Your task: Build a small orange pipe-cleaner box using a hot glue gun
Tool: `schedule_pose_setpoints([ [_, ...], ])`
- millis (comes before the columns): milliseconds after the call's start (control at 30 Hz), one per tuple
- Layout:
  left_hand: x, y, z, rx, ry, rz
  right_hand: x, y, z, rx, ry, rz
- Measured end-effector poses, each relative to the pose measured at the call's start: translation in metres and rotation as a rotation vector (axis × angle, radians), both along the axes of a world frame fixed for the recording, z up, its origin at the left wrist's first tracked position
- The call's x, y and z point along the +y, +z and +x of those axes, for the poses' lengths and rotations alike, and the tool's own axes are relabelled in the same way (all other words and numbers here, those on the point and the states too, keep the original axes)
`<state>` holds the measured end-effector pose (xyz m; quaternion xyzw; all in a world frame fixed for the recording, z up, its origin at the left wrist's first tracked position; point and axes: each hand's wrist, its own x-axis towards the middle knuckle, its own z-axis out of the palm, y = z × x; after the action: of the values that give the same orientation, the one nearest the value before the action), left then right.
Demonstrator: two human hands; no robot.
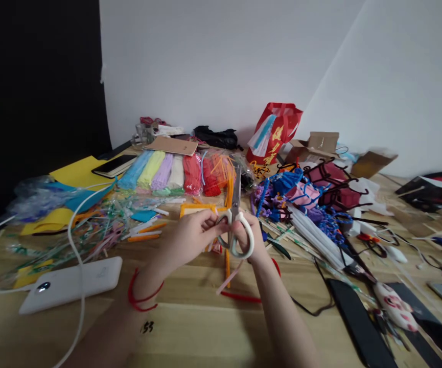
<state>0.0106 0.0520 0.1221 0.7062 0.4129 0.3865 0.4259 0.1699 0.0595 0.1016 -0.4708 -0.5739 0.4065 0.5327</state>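
Note:
A pair of scissors (236,197) with white handles stands blades up in front of me, its blades close together. My left hand (195,232) pinches its left loop between thumb and fingers. On the other side, my right hand (254,240) is closed at the right loop, the thumb against the handle. A pale pink strip (229,279) slants down below my right hand; its upper end is hidden. Under my right forearm lies a red pipe cleaner (239,297). Orange pipe cleaners (229,191) and an orange-edged frame (184,208) show behind the hands, partly covered.
Bundles of coloured pipe cleaners (162,171) line the back beside a red bag (287,125). Blue and purple pipe-cleaner pieces (282,191) pile up at right. A white power bank (73,283) with a cable lies front left, a black phone (358,322) front right.

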Motion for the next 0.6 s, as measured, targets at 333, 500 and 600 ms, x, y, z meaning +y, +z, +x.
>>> schedule_pose_setpoints([
  [333, 0.027, 0.006, 0.026, -0.603, -0.066, -0.297, 0.021, 0.013, 0.014, 0.537, 0.377, -0.117],
  [500, 0.039, 0.000, 0.022, -0.662, 0.232, -0.222, 0.023, 0.021, 0.018, 0.749, 0.383, -0.136],
  [600, 0.045, -0.004, 0.019, -0.647, 0.317, -0.175, 0.025, 0.018, 0.014, 0.724, 0.384, -0.212],
])
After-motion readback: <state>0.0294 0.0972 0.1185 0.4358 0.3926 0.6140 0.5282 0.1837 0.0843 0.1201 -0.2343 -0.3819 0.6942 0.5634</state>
